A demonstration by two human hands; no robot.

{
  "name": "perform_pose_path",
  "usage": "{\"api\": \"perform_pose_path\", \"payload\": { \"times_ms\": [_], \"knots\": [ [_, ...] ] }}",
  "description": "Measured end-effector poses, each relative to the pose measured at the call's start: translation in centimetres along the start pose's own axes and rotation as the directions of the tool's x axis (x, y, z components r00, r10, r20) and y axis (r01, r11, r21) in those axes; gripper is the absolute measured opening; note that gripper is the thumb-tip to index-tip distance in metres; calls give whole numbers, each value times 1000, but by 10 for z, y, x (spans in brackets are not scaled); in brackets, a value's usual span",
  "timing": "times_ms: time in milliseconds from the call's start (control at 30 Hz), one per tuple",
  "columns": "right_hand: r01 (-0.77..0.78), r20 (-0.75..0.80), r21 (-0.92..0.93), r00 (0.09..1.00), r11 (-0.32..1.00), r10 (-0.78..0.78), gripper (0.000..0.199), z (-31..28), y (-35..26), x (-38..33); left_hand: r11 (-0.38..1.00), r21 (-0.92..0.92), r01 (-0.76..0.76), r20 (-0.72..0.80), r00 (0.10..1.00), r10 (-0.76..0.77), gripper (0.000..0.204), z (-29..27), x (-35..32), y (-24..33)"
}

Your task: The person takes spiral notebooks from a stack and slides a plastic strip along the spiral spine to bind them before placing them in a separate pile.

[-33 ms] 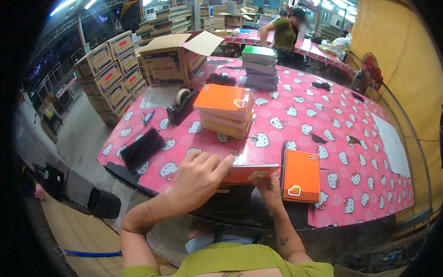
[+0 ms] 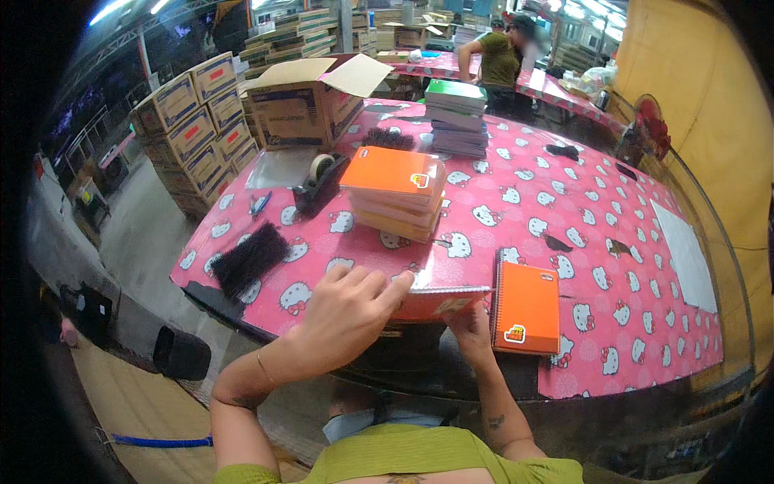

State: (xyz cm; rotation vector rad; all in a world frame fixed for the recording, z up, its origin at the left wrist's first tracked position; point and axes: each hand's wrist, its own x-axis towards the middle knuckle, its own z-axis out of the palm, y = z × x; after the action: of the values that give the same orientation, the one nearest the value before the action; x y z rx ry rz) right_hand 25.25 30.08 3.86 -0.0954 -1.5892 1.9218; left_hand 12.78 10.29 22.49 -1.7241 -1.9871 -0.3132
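At the table's near edge, a spiral notebook (image 2: 439,305) with an orange-red cover is tilted up, its coil edge uppermost. My left hand (image 2: 351,310) is closed over its left end, fingers curled at the coil. Under the coil's right end, my right hand (image 2: 469,321) pinches the notebook's corner; its fingertips are partly hidden. To the right lies an orange spiral notebook (image 2: 528,310), apparently on others. Beyond my hands stands a stack of orange-covered notebooks (image 2: 391,173). A bundle of black coils (image 2: 251,258) lies to the left.
The table has a pink patterned cover (image 2: 605,266). Farther back are a tape dispenser (image 2: 318,185), an open cardboard box (image 2: 294,109), a green-topped notebook stack (image 2: 455,113) and more black coils (image 2: 389,139). Piled cartons (image 2: 193,133) stand left. A person (image 2: 498,60) works at another table.
Both hands keep their hold on the tilted notebook. The whole view shifts very slightly.
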Motion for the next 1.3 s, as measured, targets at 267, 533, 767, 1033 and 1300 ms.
{"api": "perform_pose_path", "payload": {
  "times_ms": [267, 533, 767, 1033, 1300],
  "knots": [
    [343, -181, 68, 928, 937, -327, 37, 18, -15, 12, 987, -157, -26, -180, 984, -2, 55, -14, 21, -8],
    [333, -107, -181, 929, 925, -355, 34, 9, -18, 81, 216, -961, 171, 73, 914, -399, 47, 91, 10, -99],
    [98, 13, -155, 995, 983, -98, 45, -11, 88, 91, -87, -919, 384, 355, 712, -606, 49, 238, -70, -116],
    [20, 88, -209, 996, 978, -2, 54, -27, 122, 97, -14, -956, 292, 240, 760, -604, 62, 309, -88, -128],
    [-28, 65, -328, 997, 944, 52, 46, -22, 99, 94, 27, -929, 368, 291, 776, -559, 53, 256, -83, -131]
  ]
}}
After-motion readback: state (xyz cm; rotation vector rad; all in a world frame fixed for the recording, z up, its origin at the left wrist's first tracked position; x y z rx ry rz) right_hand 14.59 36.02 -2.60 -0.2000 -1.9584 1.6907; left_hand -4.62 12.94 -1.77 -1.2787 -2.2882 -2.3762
